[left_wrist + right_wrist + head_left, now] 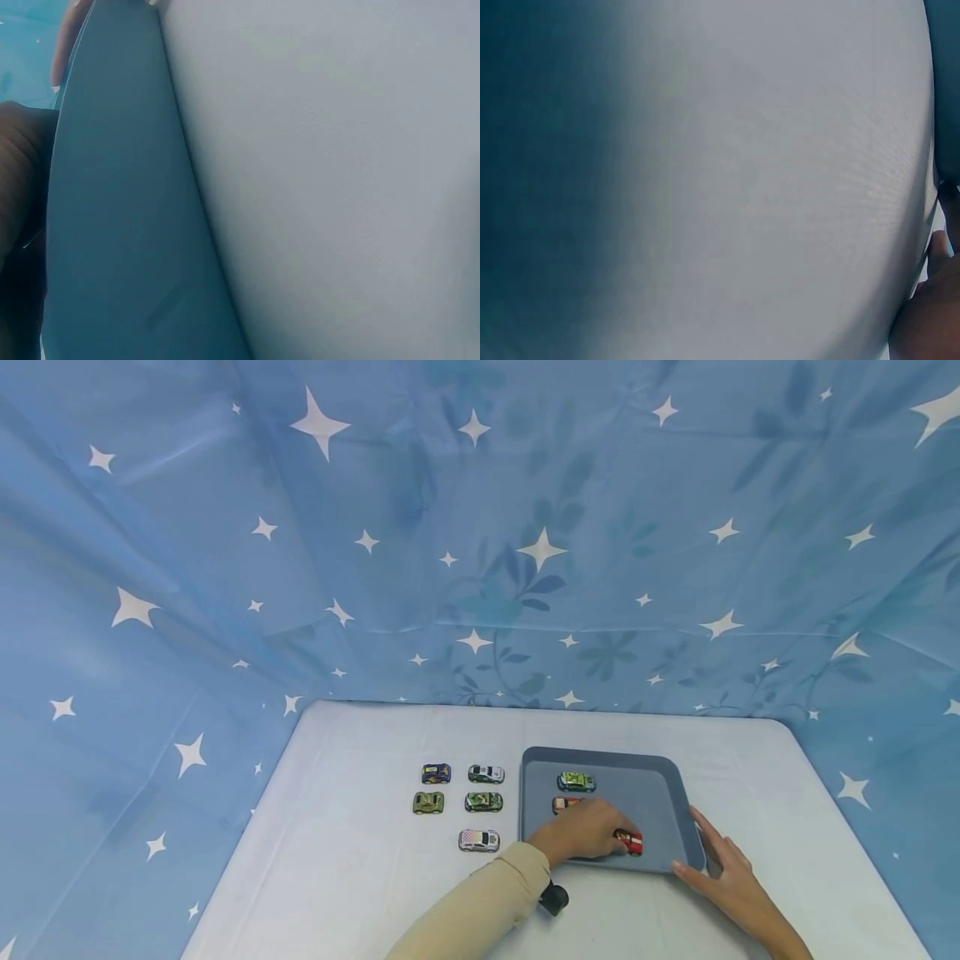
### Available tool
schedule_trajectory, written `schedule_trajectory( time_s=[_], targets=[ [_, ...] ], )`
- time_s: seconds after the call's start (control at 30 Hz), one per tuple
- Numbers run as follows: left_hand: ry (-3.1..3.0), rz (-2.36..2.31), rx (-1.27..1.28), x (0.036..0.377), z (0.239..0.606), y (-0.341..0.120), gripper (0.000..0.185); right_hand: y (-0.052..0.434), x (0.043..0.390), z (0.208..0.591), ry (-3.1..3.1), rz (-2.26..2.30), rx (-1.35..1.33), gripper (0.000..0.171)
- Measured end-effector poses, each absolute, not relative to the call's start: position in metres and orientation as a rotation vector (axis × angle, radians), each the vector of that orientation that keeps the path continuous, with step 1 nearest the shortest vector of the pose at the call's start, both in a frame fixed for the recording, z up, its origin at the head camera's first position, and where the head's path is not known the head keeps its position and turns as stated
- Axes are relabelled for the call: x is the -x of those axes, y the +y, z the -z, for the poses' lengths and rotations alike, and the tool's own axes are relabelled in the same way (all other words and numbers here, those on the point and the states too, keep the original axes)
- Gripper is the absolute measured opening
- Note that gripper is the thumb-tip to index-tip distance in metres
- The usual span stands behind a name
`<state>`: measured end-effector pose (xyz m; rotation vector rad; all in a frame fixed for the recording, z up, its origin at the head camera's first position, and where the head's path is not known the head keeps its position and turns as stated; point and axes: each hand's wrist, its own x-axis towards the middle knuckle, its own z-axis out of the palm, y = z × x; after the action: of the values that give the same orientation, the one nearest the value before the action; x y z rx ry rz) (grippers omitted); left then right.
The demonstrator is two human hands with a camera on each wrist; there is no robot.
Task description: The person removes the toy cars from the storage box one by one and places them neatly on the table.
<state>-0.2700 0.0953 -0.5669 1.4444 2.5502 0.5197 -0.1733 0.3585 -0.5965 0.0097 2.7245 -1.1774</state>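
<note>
My left hand (585, 829), in a beige sleeve, reaches over the grey-blue tray (660, 764) and pinches a red toy car (632, 842) low above the tray floor or on it; I cannot tell which. Partly behind that hand sits an orange toy car (564, 805). Farther back in the tray is a green toy car (576, 781). At the tray's front right corner my right hand (726, 878) holds the rim, thumb at the front and fingers along the right side. The left wrist view shows the tray's outer wall (127, 187) beside the hand (22, 165).
Left of the tray, several toy cars stand in loose rows: a blue one (436, 773), a white-and-green one (486, 773), an olive one (428, 802), a green one (483, 802) and a white one (478, 840). Blue star-patterned cloth (480, 568) surrounds the white table (360, 827).
</note>
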Motion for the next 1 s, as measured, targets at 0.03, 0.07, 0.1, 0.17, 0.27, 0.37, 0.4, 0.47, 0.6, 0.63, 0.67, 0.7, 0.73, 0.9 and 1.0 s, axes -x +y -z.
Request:
schedule_trajectory(
  time_s=[0.03, 0.07, 0.1, 0.17, 0.27, 0.37, 0.4, 0.47, 0.6, 0.63, 0.67, 0.7, 0.73, 0.9, 1.0],
  targets=[
    [2.546, -0.531, -1.447, 0.2702, 0.567, 0.095, 0.03, 0.3585, 0.1734, 0.5962, 2.722, 1.179, -0.011, 0.099],
    [2.541, -0.544, -1.448, 0.2705, 0.5673, 0.0946, 0.03, 0.3584, 0.1736, 0.596, 2.723, 1.18, -0.01, 0.099],
    [2.536, -0.558, -1.449, 0.2707, 0.5672, 0.0942, 0.029, 0.3584, 0.1736, 0.5958, 2.722, 1.181, -0.01, 0.099],
    [2.528, -0.582, -1.449, 0.2714, 0.5679, 0.0936, 0.029, 0.3584, 0.1737, 0.5956, 2.724, 1.187, -0.007, 0.099],
    [2.522, -0.608, -1.447, 0.2717, 0.5682, 0.0929, 0.029, 0.3583, 0.1734, 0.5956, 2.731, 1.19, 0.006, 0.099],
    [2.523, -0.616, -1.44, 0.2719, 0.5683, 0.0927, 0.029, 0.3576, 0.1723, 0.595, 2.731, 1.197, 0.012, 0.099],
    [2.521, -0.619, -1.436, 0.2718, 0.5682, 0.0927, 0.029, 0.3574, 0.172, 0.5947, 2.729, 1.202, 0.012, 0.099],
    [2.518, -0.624, -1.431, 0.2722, 0.5683, 0.0927, 0.029, 0.357, 0.1718, 0.594, 2.725, 1.208, 0.009, 0.099],
    [2.51, -0.64, -1.431, 0.2715, 0.5685, 0.0919, 0.03, 0.3566, 0.1727, 0.595, 2.712, 1.202, -0.008, 0.099],
    [2.51, -0.643, -1.433, 0.2713, 0.5684, 0.0918, 0.03, 0.3564, 0.1731, 0.5953, 2.711, 1.194, -0.014, 0.099],
    [2.51, -0.644, -1.435, 0.2711, 0.5681, 0.0917, 0.03, 0.3563, 0.1734, 0.5956, 2.709, 1.187, -0.021, 0.1],
    [2.508, -0.648, -1.436, 0.2709, 0.5678, 0.0917, 0.03, 0.3562, 0.1736, 0.5957, 2.707, 1.182, -0.026, 0.1],
    [2.505, -0.653, -1.438, 0.2708, 0.5673, 0.0918, 0.03, 0.3561, 0.1738, 0.5957, 2.706, 1.176, -0.031, 0.1],
    [2.5, -0.691, -1.46, 0.2722, 0.5638, 0.0914, 0.031, 0.3572, 0.1736, 0.5953, 2.704, 1.168, -0.035, 0.101],
    [2.502, -0.713, -1.458, 0.2732, 0.5608, 0.0885, 0.033, 0.3579, 0.1737, 0.5956, 2.708, 1.172, -0.026, 0.1]
  ],
)
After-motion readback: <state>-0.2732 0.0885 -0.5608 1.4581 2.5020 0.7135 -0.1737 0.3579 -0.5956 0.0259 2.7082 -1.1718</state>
